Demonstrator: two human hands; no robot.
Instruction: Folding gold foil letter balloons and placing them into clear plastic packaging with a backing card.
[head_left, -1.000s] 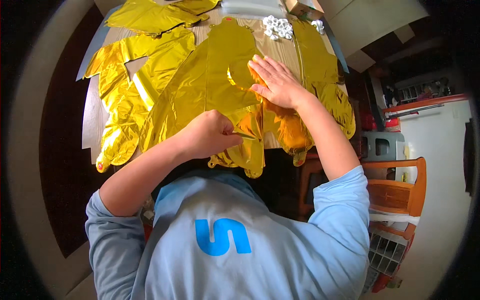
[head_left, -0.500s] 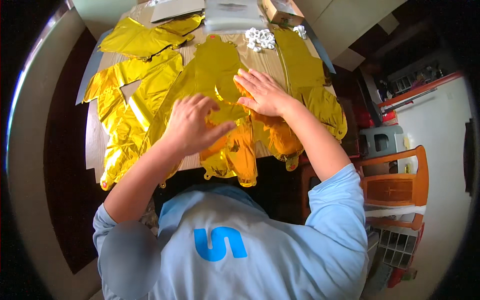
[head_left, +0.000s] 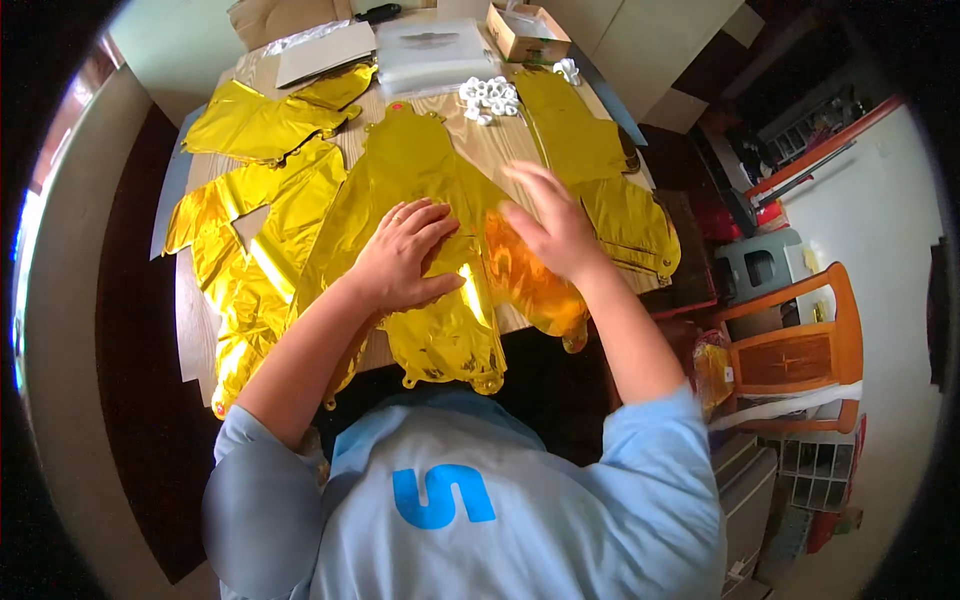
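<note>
Head view: both palms are down on a gold foil balloon [head_left: 420, 170] lying flat mid-table. Its long axis runs from the far edge to the near edge, the narrow neck pointing away and the wide end hanging over the near edge. Left hand [head_left: 400, 255] rests flat, fingers together and straight. Right hand [head_left: 545, 225] is flat too, fingers slightly spread, gripping nothing. More gold balloons [head_left: 250, 230] cover the wooden table [head_left: 195, 330], with white clips [head_left: 488, 97] near the far edge. An orange chair [head_left: 800, 350] stands to the right on a dark floor.
</note>
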